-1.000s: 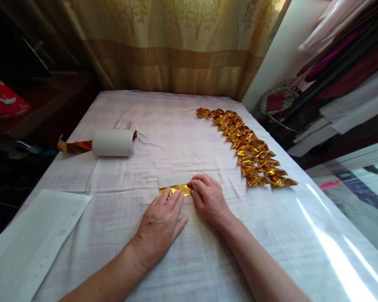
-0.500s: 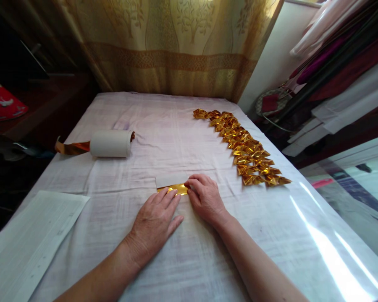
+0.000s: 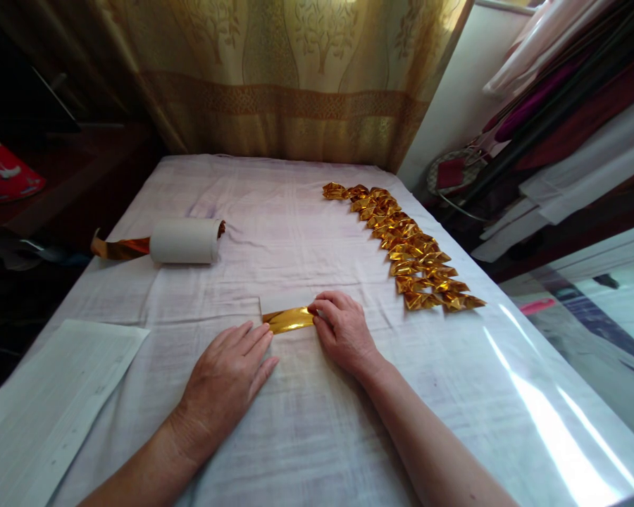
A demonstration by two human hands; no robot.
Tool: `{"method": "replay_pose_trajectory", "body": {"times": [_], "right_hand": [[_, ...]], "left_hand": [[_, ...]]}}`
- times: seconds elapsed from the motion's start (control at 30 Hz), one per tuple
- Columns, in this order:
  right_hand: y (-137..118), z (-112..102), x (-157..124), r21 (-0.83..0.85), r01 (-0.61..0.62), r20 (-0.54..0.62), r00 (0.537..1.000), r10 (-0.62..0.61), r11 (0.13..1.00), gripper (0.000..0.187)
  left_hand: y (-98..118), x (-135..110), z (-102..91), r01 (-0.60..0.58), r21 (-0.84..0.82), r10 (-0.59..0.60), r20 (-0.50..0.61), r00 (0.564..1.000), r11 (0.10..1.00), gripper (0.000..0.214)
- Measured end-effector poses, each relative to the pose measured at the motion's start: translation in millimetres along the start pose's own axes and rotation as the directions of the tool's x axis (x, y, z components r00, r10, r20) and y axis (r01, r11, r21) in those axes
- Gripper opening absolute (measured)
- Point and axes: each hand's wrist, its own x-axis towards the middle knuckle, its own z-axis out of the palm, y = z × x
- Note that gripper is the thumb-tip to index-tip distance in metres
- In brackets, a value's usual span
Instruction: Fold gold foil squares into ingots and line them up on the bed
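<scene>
A sheet of gold foil paper (image 3: 289,320) lies on the cloth, its near part folded over so a shiny gold band shows in front of a pale strip. My right hand (image 3: 343,329) pinches the right end of this fold between thumb and fingers. At the left end, my left hand (image 3: 230,370) rests flat with fingers stretched out, the fingertips touching the fold's corner. Several folded gold paper ingots (image 3: 409,243) stand in a slanting double row to the right, beyond my right hand.
A white roll (image 3: 184,241) with a loose copper-gold tail lies at the back left. Near the left edge is a flat pale sheet (image 3: 66,401). A patterned curtain (image 3: 296,91) hangs behind the cloth-covered surface (image 3: 275,190); clothes (image 3: 570,155) hang at the right.
My left hand has slid left along the fold to its left end, uncovering more of the gold band. My right hand stays at the right end.
</scene>
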Motion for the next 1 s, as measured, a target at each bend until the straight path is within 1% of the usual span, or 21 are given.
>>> {"method": "replay_pose_trajectory", "body": {"times": [0.13,0.2,0.27,0.3,0.33,0.4,0.43,0.5,0.57,0.67,0.8,0.9,1.0], "right_hand": [[0.0,0.5,-0.7,-0.041,-0.003,-0.033,0.999,0.002,0.999,0.022],[-3.3,0.2,-2.6,-0.106,0.003,-0.084,0.996,-0.012,0.994,0.024],[-10.7,0.4,-6.0,-0.191,0.034,-0.114,0.992,-0.056,0.981,0.027],[-15.8,1.0,-8.1,-0.222,0.068,-0.098,0.991,-0.091,0.973,0.030],[-21.4,2.1,-10.4,-0.236,0.112,-0.052,0.990,-0.128,0.965,0.034],[-32.4,5.2,-14.5,-0.215,0.213,0.109,0.975,-0.193,0.953,0.040],[-37.1,6.8,-16.0,-0.193,0.240,0.189,0.961,-0.204,0.951,0.043],[-42.6,8.5,-18.1,-0.160,0.249,0.310,0.931,-0.190,0.955,0.049],[-42.2,7.1,-19.1,-0.155,0.238,0.380,0.910,-0.165,0.959,0.055],[-32.4,0.0,-21.2,-0.199,0.217,0.418,0.901,-0.118,0.956,0.062],[-16.8,-9.3,-26.3,-0.295,0.148,0.387,0.922,-0.023,0.944,0.063],[-12.2,-11.1,-29.0,-0.314,0.141,0.377,0.926,-0.013,0.939,0.063],[-12.1,-10.3,-29.5,-0.314,0.147,0.374,0.927,-0.020,0.938,0.063]], "left_hand": [[-0.7,0.3,1.3,0.001,-0.002,-0.001,-0.012,1.000,1.000,0.032],[0.1,0.2,2.6,-0.004,0.015,0.004,-0.021,1.000,1.000,0.031],[1.5,0.0,4.3,-0.004,0.025,0.004,-0.024,1.000,1.000,0.032],[2.3,-0.2,5.2,-0.002,0.024,0.003,-0.023,1.000,1.000,0.032],[3.0,-0.4,6.0,0.002,0.023,-0.001,-0.020,1.000,1.000,0.033],[3.9,-0.7,6.7,0.013,0.030,-0.013,-0.016,1.000,0.999,0.034],[4.1,-0.7,6.6,0.016,0.037,-0.015,-0.016,1.000,0.999,0.035],[3.8,-0.6,5.5,0.019,0.050,-0.018,-0.008,1.000,0.999,0.036],[2.9,-0.6,3.9,0.020,0.051,-0.021,0.012,1.000,0.999,0.036],[1.3,-1.4,2.2,0.025,0.042,-0.027,0.059,0.998,0.999,0.034],[2.8,-1.7,-0.4,0.050,0.027,-0.052,0.072,0.996,0.998,0.034],[8.6,2.2,-3.6,0.060,0.035,-0.063,0.073,0.995,0.998,0.036],[16.8,9.9,-4.8,0.050,0.079,-0.058,0.101,0.993,0.996,0.041]]}}
